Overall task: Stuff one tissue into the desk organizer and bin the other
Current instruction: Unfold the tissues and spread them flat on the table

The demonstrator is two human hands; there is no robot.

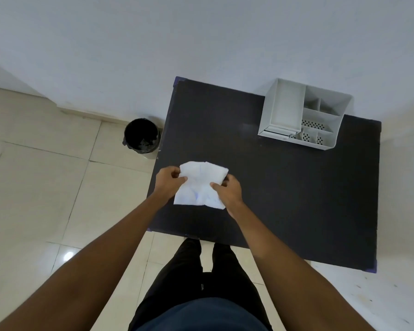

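White tissue [201,185] lies spread at the left part of the black table [285,199]. My left hand [169,181] pinches its left edge and my right hand [226,189] pinches its right edge. It looks like layered sheets, but I cannot tell whether one or two tissues are there. The white desk organizer [304,114], with several open compartments, stands at the far right of the table. A round bin [141,137] with a black liner sits on the floor just left of the table.
A white wall runs behind the table and bin. Beige floor tiles [46,187] stretch to the left. My legs in dark trousers stand at the table's near edge.
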